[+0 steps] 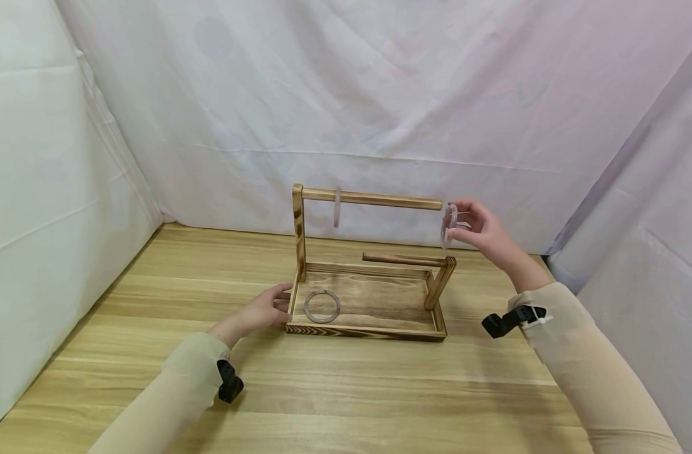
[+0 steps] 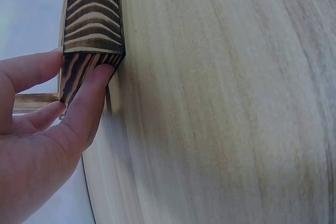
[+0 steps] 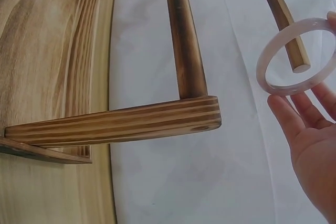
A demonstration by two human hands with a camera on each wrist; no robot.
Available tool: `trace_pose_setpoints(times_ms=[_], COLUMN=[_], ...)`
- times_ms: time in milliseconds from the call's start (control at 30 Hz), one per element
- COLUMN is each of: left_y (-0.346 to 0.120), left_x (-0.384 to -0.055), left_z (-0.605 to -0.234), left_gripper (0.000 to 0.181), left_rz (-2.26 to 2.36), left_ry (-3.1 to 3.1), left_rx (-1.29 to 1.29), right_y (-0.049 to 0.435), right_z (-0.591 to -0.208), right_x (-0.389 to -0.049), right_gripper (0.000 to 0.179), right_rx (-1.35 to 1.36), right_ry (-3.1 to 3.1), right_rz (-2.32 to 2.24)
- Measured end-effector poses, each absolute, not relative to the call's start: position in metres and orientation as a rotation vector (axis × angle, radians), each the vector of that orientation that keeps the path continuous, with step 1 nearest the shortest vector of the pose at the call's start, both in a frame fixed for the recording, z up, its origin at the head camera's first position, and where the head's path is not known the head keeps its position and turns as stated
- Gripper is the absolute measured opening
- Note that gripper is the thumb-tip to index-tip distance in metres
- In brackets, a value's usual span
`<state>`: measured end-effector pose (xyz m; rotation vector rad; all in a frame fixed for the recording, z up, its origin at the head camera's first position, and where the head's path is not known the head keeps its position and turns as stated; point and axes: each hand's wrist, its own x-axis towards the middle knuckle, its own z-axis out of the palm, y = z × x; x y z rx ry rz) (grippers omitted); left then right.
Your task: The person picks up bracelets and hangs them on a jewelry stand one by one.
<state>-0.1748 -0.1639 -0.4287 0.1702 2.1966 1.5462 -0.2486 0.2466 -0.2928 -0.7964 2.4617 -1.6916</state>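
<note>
Your right hand's fingers pinch 1 pale-pink round bangle (image 3: pixel 273 45), held just beside the upper rod tip of the brown wooden rack (image 1: pixel 391 200). Your left hand (image 1: pixel 262 309), fingers parted, touches the rack's left end.

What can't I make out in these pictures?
Left wrist view: most of the tray, cut off by the top edge.
Right wrist view: the held bangle and right grip, both cut off by the right edge.
Same view: the far end of the upper bar and most of the lying bangle, beyond the top edge.
</note>
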Motion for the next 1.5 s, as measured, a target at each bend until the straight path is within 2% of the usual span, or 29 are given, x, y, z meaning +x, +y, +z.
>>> trace_pose_setpoints(times_ms=[400, 1500], left_y=[-0.165, -0.166], left_x=[-0.176, -0.179], left_z=[-0.430, -0.432], left_gripper=[0.072, 0.072], left_rz=[1.537, 1.555], left_ry=[2.210, 2.184], left_rx=[0.175, 0.175], right_y=[0.243, 0.230], right_z=[-0.289, -0.268], right_x=[-0.256, -0.271], right_gripper=[0.026, 0.029], right_rx=[-0.819, -0.816], right_ry=[2.383, 2.402], right_rz=[-1.781, -1.743])
